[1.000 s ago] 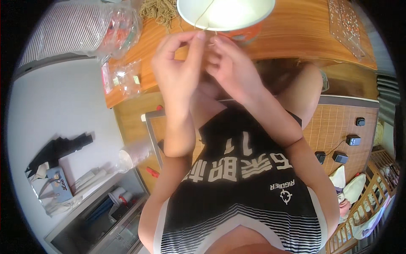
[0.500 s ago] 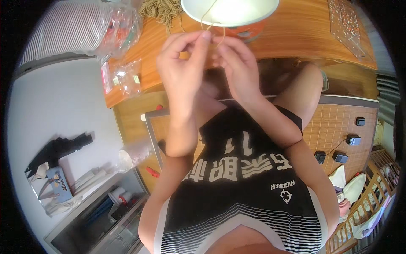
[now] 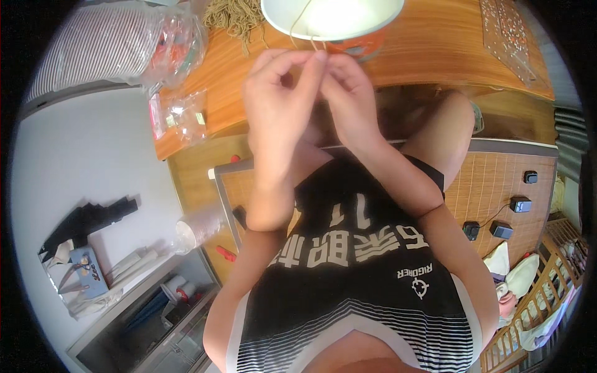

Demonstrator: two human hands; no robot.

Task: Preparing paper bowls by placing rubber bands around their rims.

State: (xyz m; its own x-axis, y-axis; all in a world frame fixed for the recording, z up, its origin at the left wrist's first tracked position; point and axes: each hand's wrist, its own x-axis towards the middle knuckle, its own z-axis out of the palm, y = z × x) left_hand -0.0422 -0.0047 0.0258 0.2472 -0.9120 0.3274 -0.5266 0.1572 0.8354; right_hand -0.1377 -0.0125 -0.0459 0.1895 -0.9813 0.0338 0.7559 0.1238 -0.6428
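A thin tan cord (image 3: pixel 292 28) runs down over the rim of a white bowl (image 3: pixel 269 18) and ends in a small loop at my fingertips. My left hand (image 3: pixel 283 93) pinches the cord between thumb and forefinger. Right against it, my right hand (image 3: pixel 349 93) is closed with its fingertips on the same cord. The two hands touch just in front of the bowl, above the table's near edge. Where exactly the cord passes between the fingers is hidden.
A heap of tan cords (image 3: pixel 239 18) lies left of the bowl on the wooden table (image 3: pixel 435 50). Plastic-wrapped stacked cups (image 3: pixel 93 43) and a clear bag (image 3: pixel 189 118) are at the left. A speckled transparent sheet (image 3: pixel 507 37) lies at the far right.
My hands have come together, the left moving slightly right. The loop of cord that stood wide between them is now small and drawn in at the fingertips.
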